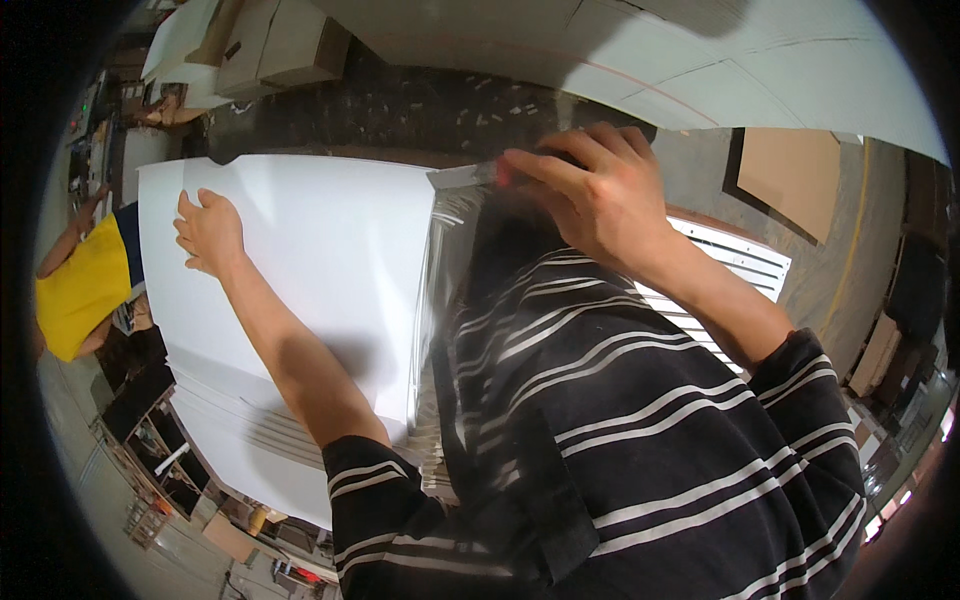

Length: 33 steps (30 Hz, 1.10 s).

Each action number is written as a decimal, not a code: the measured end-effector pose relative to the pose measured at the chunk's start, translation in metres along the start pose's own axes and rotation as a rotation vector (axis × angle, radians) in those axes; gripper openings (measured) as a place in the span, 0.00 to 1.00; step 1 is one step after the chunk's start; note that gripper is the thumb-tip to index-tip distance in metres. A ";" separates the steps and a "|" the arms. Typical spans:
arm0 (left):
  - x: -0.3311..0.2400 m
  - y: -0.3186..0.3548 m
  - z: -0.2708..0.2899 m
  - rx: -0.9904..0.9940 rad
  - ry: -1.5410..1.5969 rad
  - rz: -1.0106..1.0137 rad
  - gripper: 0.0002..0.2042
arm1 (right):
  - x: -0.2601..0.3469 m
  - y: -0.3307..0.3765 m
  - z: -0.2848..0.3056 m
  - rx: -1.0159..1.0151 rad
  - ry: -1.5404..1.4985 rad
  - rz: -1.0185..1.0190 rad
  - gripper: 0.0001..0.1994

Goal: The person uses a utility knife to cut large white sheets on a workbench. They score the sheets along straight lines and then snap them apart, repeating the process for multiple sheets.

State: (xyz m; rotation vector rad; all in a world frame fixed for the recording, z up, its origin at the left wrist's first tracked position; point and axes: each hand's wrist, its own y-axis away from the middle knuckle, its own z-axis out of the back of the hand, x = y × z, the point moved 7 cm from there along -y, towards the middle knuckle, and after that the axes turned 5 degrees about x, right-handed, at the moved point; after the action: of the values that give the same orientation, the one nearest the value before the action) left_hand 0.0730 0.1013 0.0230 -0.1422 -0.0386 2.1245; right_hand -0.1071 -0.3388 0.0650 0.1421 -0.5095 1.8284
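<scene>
- The left hand [213, 230] lies on the white panel [330, 280] at the upper left of the frame, palm down, its fingers spread apart and clasping nothing.
- The right hand [605, 195], right of the upper centre, is closed on a tool [460, 177]; motion blurs the tool's red part, so the exact finger placement is hard to tell.
- The tool's flat grey end points left, at the panel's upper right corner; whether it touches cannot be told.
- The panel fills much of the left half, above more white sheets [250, 425] toward the lower left.
- The striped shirt [650, 430] takes up the lower centre and right.
- A slotted white panel [740, 258] shows right of centre, partly behind the right forearm.
- A brown board [790, 178] is at the upper right.
- At the left edge, another person wears a yellow shirt [88, 285].
</scene>
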 end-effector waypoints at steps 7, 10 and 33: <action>-0.006 0.006 -0.003 0.021 -0.019 -0.022 0.29 | 0.001 -0.013 0.001 0.078 -0.007 0.047 0.18; -0.007 0.008 -0.004 0.028 -0.004 -0.033 0.29 | 0.003 -0.020 -0.002 0.084 -0.011 0.069 0.18; -0.015 0.020 -0.004 0.009 0.013 -0.050 0.29 | 0.040 -0.101 -0.056 0.071 0.009 0.207 0.14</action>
State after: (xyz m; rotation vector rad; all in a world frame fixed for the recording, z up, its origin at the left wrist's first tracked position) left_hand 0.0646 0.0776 0.0183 -0.1486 -0.0249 2.0736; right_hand -0.0164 -0.2573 0.0565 0.1332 -0.4670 2.0497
